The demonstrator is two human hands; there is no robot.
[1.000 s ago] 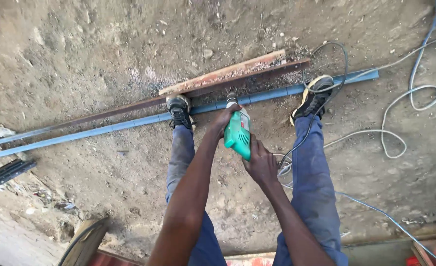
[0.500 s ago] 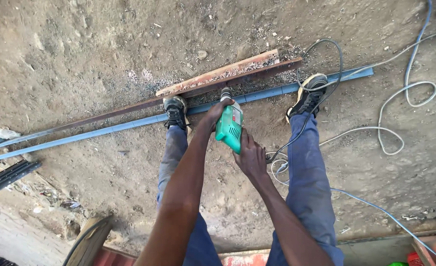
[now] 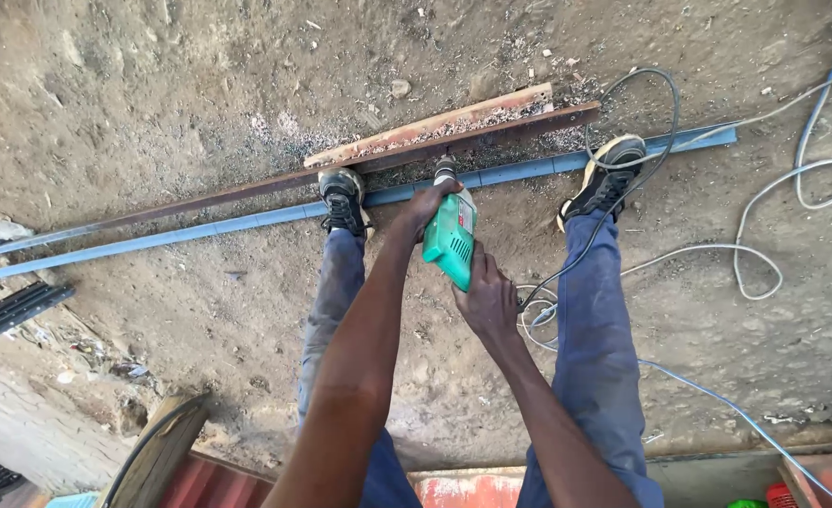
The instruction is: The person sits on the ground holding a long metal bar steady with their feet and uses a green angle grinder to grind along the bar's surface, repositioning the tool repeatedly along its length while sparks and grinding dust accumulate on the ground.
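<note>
Both hands are clamped on a green power drill (image 3: 451, 240) that points down at a long blue metal bar (image 3: 246, 222) lying on the dirt floor (image 3: 152, 85). The left hand (image 3: 425, 205) wraps the front of the body, fingers closed around it just above the chuck; the right hand (image 3: 487, 299) grips the rear handle, fingers curled shut on it. The drill's tip meets the bar right below the left fingers, between the two shoes (image 3: 343, 199) that stand on the bar to pin it.

The risks, as I judge them, sit close to the fingers. If the bit grabs, the drill may twist and wrench the wrists — the bar is held only by body weight. The power cord (image 3: 641, 179) loops just beside the right shoe and behind the right fingers; a snag could jerk the tool off line. Metal shavings (image 3: 491, 118) lie beyond the fingers, near a rusty angle bar (image 3: 237, 193).
</note>
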